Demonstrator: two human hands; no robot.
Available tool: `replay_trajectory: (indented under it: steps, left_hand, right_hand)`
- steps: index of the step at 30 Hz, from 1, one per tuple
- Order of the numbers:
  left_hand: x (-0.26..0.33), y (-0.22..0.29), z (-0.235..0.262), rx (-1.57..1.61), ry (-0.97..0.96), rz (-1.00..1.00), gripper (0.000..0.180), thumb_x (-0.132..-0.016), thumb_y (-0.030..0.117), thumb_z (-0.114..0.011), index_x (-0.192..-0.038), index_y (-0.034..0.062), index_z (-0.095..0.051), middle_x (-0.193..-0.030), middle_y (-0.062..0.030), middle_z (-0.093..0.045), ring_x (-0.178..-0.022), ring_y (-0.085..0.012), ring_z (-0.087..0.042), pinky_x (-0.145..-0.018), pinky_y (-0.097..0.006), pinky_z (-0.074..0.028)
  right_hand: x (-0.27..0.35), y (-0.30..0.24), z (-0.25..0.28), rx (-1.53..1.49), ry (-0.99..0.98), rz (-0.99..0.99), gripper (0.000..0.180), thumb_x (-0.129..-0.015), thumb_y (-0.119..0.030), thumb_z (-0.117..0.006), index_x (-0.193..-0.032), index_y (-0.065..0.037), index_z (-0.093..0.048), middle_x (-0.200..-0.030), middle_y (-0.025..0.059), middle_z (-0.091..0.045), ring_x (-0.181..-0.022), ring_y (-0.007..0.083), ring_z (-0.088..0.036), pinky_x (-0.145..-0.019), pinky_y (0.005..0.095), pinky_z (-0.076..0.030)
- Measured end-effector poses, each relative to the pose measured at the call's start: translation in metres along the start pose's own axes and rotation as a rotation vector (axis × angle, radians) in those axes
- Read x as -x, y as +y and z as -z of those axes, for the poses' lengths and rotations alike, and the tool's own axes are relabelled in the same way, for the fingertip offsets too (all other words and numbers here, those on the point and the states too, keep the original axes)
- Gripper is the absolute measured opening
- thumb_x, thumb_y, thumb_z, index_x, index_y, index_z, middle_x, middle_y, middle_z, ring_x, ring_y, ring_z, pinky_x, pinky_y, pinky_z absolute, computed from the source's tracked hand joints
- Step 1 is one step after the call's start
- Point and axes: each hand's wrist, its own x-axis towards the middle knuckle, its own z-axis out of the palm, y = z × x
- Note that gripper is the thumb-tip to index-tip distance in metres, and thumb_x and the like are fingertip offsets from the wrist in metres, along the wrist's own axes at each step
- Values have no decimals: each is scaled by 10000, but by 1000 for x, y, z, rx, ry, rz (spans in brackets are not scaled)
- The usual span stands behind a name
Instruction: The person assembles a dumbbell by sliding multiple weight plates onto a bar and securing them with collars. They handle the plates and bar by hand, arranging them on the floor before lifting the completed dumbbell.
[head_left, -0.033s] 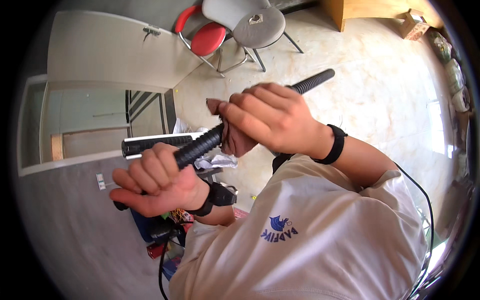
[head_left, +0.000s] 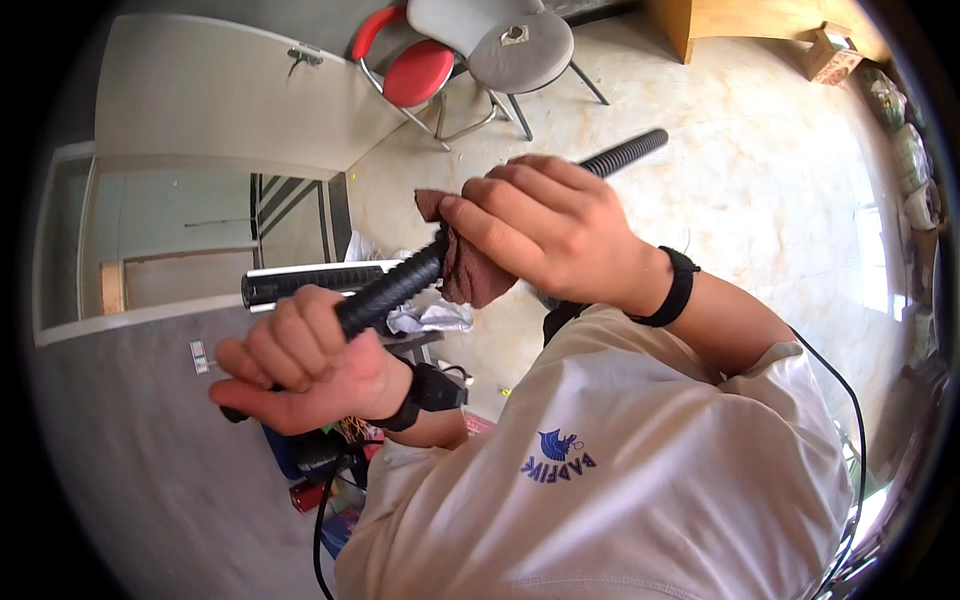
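A black ribbed rod slants across the view, its far end up to the right. My left hand is closed around its lower part, and a short dark tip shows past the fingers. Higher up, my right hand is closed around a brown cloth wrapped on the rod. One corner of the cloth sticks out beside the thumb. The palm hides where cloth and rod meet. Behind my left hand lies another black ribbed piece with a white edge.
A red chair and a grey chair stand at the top, beside a pale door. A wooden desk and a cardboard box are at upper right. Crumpled white plastic lies beneath the rod.
My left hand has shifted slightly left and down with its end of the rod. The right hand and cloth have barely moved, and both grips stay the same.
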Motion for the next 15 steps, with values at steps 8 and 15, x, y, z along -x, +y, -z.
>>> replay_trajectory:
  steps: [8,15]
  left_hand:
    - [-7,57,13,5,35,-93,470,-983,432,-445,-613,170,-325,-473,53,-338,-381,-78,-308,-430,-228,-258]
    - [8,13,11,5,58,-51,454,-967,324,-413,-549,182,-305,-484,57,-319,-418,-84,-310,-466,-240,-258]
  right_hand:
    - [-4,4,13,-122,-208,-140,404,-694,-151,-617,-1081,-39,-587,-1068,102,-620,-995,265,-596,-894,372,-473]
    - [42,-19,-21,-345,177,-437,609,-598,-19,-683,-1196,-80,-586,-1244,166,-478,-1153,390,-450,-981,529,-369]
